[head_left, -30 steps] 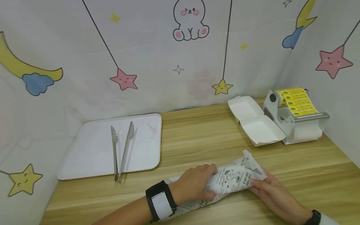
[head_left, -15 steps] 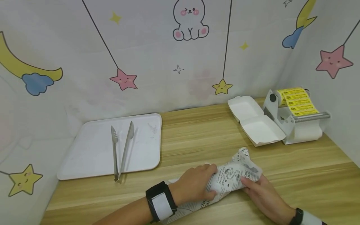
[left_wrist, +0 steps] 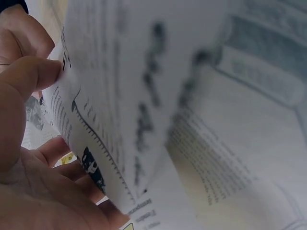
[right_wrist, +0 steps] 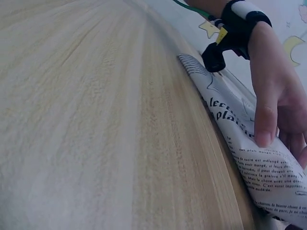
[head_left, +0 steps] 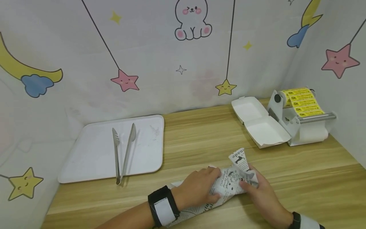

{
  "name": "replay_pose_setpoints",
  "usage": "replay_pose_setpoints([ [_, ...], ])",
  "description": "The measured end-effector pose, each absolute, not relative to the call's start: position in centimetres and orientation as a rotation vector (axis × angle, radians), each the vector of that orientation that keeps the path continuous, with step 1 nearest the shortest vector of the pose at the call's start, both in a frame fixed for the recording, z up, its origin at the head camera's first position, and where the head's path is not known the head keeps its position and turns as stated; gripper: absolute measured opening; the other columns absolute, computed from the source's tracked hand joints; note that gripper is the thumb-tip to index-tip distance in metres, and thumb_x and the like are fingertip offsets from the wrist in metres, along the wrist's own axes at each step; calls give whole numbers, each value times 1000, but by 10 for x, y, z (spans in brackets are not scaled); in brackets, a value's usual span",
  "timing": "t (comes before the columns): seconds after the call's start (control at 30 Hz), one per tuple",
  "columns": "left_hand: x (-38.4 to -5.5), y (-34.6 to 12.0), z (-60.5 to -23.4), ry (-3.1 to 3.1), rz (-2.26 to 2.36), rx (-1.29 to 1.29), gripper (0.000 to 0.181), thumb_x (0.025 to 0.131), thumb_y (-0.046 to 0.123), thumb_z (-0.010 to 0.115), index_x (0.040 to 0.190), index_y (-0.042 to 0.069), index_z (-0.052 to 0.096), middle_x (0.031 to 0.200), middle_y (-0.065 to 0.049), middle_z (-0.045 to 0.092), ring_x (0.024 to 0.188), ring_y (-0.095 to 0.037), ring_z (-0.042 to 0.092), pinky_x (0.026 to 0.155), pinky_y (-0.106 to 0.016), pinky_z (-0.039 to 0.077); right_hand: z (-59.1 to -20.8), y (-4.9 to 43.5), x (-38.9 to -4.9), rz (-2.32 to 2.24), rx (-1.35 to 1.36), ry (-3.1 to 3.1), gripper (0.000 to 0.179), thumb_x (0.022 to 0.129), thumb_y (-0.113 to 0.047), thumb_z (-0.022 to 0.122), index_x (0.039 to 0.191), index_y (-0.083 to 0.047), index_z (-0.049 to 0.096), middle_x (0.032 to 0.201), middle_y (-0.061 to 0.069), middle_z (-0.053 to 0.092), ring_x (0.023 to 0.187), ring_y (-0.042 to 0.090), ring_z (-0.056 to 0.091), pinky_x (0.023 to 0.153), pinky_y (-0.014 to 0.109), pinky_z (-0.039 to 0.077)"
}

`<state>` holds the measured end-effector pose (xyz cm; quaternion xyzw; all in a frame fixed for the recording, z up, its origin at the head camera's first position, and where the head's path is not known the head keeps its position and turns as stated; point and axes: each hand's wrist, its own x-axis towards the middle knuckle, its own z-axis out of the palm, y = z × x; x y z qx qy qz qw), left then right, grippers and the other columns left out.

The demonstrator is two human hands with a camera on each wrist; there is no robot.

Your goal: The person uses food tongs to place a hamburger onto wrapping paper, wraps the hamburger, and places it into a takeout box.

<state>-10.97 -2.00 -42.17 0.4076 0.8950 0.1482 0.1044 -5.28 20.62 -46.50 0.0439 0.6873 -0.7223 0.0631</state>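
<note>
Around your work, you see at the left a white tray point(head_left: 94, 149), well apart from your hands. Metal tongs point(head_left: 116, 159) lie on it with their two arms spread, and their joined end reaches over the near rim. At the far right, a white clamshell box point(head_left: 264, 128) lies with its lid unfolded, just beside a label dispenser point(head_left: 291, 125); whether these two touch, you cannot tell. A roll of yellow printed labels point(head_left: 303, 101) sits in this dispenser. The box is the nearest of these things to your right hand point(head_left: 266, 198), but some counter lies between them.

The newspaper-print wrapper point(head_left: 227, 184) is at the near side of the counter, lying slantwise in front of you. Your left hand point(head_left: 198, 187) grasps it from above, thumb on the near side. Your right hand pinches its right end, where one loose flap point(head_left: 238, 157) sticks up. What is inside, you cannot tell.

The counter point(head_left: 197, 140) has a light wood grain. Behind it hangs a white curtain point(head_left: 160, 47), printed with stars, a moon, clouds and a winking bear-like figure.
</note>
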Motion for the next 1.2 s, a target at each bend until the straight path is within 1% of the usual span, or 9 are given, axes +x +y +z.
replay_pose_setpoints([
  [0.17, -108, -20, -423, 2660, 414, 1220, 55, 88, 38, 79, 130, 14, 53, 128, -5, 64, 102, -12, 63, 74, -28, 54, -466, 196, -50, -2082, -163, 2416, 66, 90, 17, 54, 152, 11, 32, 158, 28, 31, 127, -20, 36, 102, 4, 28],
  [0.4, -108, -24, -428, 2656, 457, 1358, 55, 88, 33, 80, 136, 15, 62, 130, -4, 65, 113, -14, 63, 87, -29, 55, -466, 188, -44, -1853, -746, 2642, 87, 77, 32, 46, 156, 1, 33, 163, 2, 34, 145, -4, 27, 112, 8, 21],
  [0.57, -111, -29, -432, 2611, 598, 1482, 47, 89, 27, 80, 132, 15, 66, 130, -3, 67, 119, -12, 62, 98, -23, 50, -454, 195, -40, -1570, -792, 2614, 76, 97, 6, 59, 163, -12, 24, 168, 16, 16, 150, -5, 10, 112, 6, 11],
  [0.67, -112, -30, -433, 2577, 644, 1477, 50, 89, 25, 81, 135, 14, 64, 133, -4, 66, 122, -11, 61, 102, -21, 47, -443, 203, -42, -1574, -783, 2391, 59, 109, -9, 40, 164, -17, 20, 169, 19, 4, 149, -6, 3, 109, 4, 7],
  [0.77, -112, -30, -434, 2554, 644, 1454, 50, 90, 25, 80, 136, 16, 64, 136, -3, 64, 125, -11, 59, 103, -23, 47, -433, 212, -49, -1676, -725, 2079, 52, 113, -15, 12, 164, -19, 19, 169, 14, -6, 147, -11, 0, 105, 1, 6],
  [0.87, -112, -30, -432, 2539, 641, 1446, 48, 90, 24, 80, 135, 17, 66, 138, -4, 63, 126, -11, 58, 102, -24, 47, -429, 216, -54, -1671, -673, 2000, 52, 113, -19, 6, 164, -19, 20, 170, 11, -4, 145, -13, 3, 103, 1, 7],
  [1.0, -112, -28, -432, 2531, 675, 1407, 53, 90, 25, 80, 137, 14, 59, 137, -3, 62, 122, -8, 60, 98, -20, 48, -430, 217, -59, -1662, -544, 2082, 51, 113, -22, 36, 162, -22, 27, 169, 12, 12, 144, -10, 17, 106, 6, 19],
  [1.1, -112, -28, -432, 2549, 672, 1399, 55, 89, 28, 80, 137, 13, 56, 132, -1, 64, 117, -6, 62, 93, -18, 50, -434, 217, -63, -1584, -553, 2231, 65, 103, -26, 60, 161, -24, 31, 166, 14, 25, 145, 9, 29, 105, 13, 30],
  [1.2, -112, -27, -433, 2562, 649, 1412, 54, 90, 31, 79, 135, 13, 55, 127, 1, 66, 114, -5, 63, 90, -20, 51, -438, 216, -69, -1433, -614, 2405, 76, 94, -35, 72, 159, -28, 34, 160, 8, 34, 142, 28, 35, 109, 28, 36],
])
